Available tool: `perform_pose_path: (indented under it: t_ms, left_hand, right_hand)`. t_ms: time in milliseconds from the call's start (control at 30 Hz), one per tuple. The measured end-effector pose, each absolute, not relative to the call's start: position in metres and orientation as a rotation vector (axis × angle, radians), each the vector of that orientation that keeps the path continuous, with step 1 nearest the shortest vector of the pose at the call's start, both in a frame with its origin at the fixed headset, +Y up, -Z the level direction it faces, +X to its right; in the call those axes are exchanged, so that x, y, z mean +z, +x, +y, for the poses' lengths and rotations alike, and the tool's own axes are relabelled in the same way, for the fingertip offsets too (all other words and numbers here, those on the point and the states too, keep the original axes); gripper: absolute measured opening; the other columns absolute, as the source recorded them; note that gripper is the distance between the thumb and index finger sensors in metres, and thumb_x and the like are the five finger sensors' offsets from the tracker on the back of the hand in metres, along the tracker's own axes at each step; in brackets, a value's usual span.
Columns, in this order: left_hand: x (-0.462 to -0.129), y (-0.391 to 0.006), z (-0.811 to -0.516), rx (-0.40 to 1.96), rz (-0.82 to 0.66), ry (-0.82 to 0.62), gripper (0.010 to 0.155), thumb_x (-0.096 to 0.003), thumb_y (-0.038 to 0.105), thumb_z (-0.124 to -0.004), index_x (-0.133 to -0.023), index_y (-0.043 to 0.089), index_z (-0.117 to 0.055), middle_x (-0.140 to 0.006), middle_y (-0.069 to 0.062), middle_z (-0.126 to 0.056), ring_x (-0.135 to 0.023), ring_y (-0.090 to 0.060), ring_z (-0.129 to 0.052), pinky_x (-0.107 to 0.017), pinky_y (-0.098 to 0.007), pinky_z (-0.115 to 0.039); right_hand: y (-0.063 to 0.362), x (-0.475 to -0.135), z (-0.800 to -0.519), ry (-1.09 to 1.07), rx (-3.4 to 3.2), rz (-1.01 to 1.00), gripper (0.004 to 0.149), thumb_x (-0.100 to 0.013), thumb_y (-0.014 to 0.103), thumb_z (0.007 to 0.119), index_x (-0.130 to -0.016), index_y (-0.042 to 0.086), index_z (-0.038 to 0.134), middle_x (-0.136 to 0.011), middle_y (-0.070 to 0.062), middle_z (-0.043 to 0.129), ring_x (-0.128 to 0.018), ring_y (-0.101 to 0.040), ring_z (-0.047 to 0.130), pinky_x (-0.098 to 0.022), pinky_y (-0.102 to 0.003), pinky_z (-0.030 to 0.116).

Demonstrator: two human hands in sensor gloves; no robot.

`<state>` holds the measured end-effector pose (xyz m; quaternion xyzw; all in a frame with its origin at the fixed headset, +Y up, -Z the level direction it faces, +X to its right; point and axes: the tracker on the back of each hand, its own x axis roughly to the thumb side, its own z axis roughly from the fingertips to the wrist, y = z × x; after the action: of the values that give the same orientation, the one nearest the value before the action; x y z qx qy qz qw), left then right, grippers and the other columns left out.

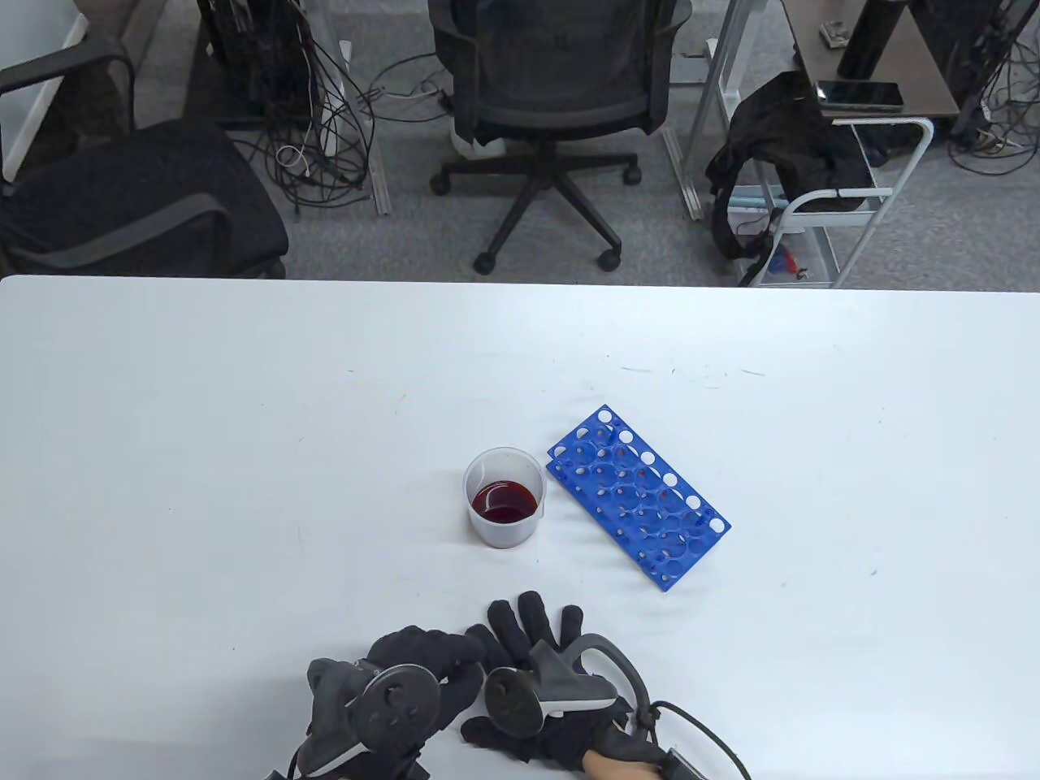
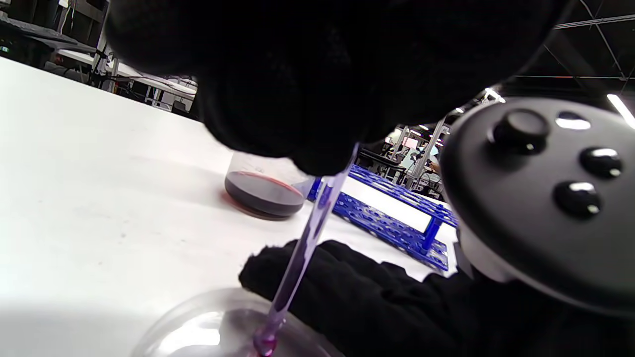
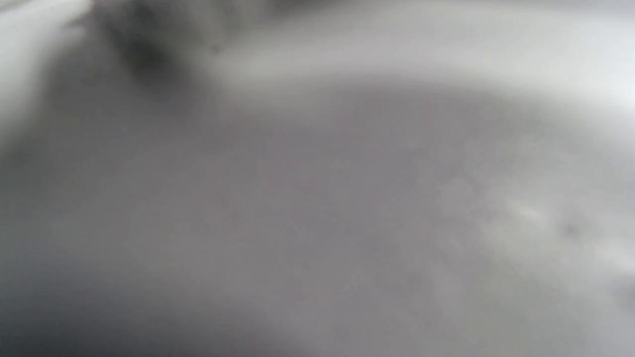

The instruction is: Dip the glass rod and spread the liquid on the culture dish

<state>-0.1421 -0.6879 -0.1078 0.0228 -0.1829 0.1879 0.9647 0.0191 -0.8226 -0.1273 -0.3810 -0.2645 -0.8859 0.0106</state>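
Observation:
In the left wrist view my left hand [image 2: 297, 99] grips a glass rod [image 2: 307, 238] from above. The rod slants down and its tip, wet with red liquid, touches the inside of a clear culture dish [image 2: 198, 325] at the bottom edge. My right hand [image 2: 357, 292] lies flat right beside the dish. In the table view both hands are close together at the front edge: the left hand [image 1: 455, 658] curled, the right hand [image 1: 532, 626] with fingers spread on the table. They hide the dish and rod there. A beaker of dark red liquid [image 1: 504, 497] stands beyond them. The right wrist view is a grey blur.
A blue test-tube rack [image 1: 638, 496] lies flat just right of the beaker, angled toward the front right. It also shows in the left wrist view [image 2: 392, 218] behind the beaker [image 2: 263, 191]. Office chairs and a cart stand beyond the table's far edge.

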Motion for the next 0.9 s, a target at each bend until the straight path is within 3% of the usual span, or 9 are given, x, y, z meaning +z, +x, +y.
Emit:
perform_pose_path:
  t_ms: [267,467,667,900]
  left_hand:
    - [-0.134,-0.146,-0.624,0.407,-0.376,0.207,0.037,-0.0456,0.048,-0.092,-0.074,0.024,-0.097,-0.066,0.000,-0.107,-0.049,-0.027,-0.108,-0.041,-0.037,-0.092]
    - [-0.177,-0.123,-0.588,0.360,-0.367,0.344,0.036,-0.0449,0.048,-0.092,-0.073,0.025,-0.097,-0.066,0.001,-0.107,-0.050,-0.026,-0.108,-0.042,-0.037,-0.092]
    - [-0.227,-0.094,-0.602,0.275,-0.338,0.250,0.035,-0.0441,0.048,-0.093,-0.072,0.027,-0.097,-0.066,0.001,-0.107,-0.052,-0.026,-0.108,-0.044,-0.038,-0.092]
    - [-0.271,-0.073,-0.653,0.194,-0.339,0.060,0.035,-0.0432,0.048,-0.093,-0.072,0.029,-0.097,-0.068,0.002,-0.107,-0.053,-0.026,-0.108,-0.045,-0.038,-0.092]
  right_hand:
    - [0.019,-0.127,-0.823,-1.189,-2.764,-0.826,0.100,-0.057,0.074,0.032,-0.107,0.005,-0.019,-0.108,-0.032,-0.018,-0.093,-0.063,-0.013,-0.056,-0.086,0.008]
    - [0.019,-0.127,-0.823,-1.189,-2.764,-0.826,0.100,-0.057,0.074,0.032,-0.107,0.004,-0.019,-0.108,-0.031,-0.019,-0.093,-0.063,-0.013,-0.056,-0.086,0.008]
    - [0.019,-0.128,-0.823,-1.195,-2.771,-0.827,0.100,-0.057,0.074,0.033,-0.108,0.004,-0.018,-0.109,-0.032,-0.018,-0.093,-0.063,-0.012,-0.056,-0.086,0.009]
    - [0.019,-0.128,-0.823,-1.194,-2.769,-0.828,0.100,-0.057,0.074,0.033,-0.107,0.004,-0.019,-0.109,-0.032,-0.018,-0.093,-0.063,-0.012,-0.056,-0.086,0.009]
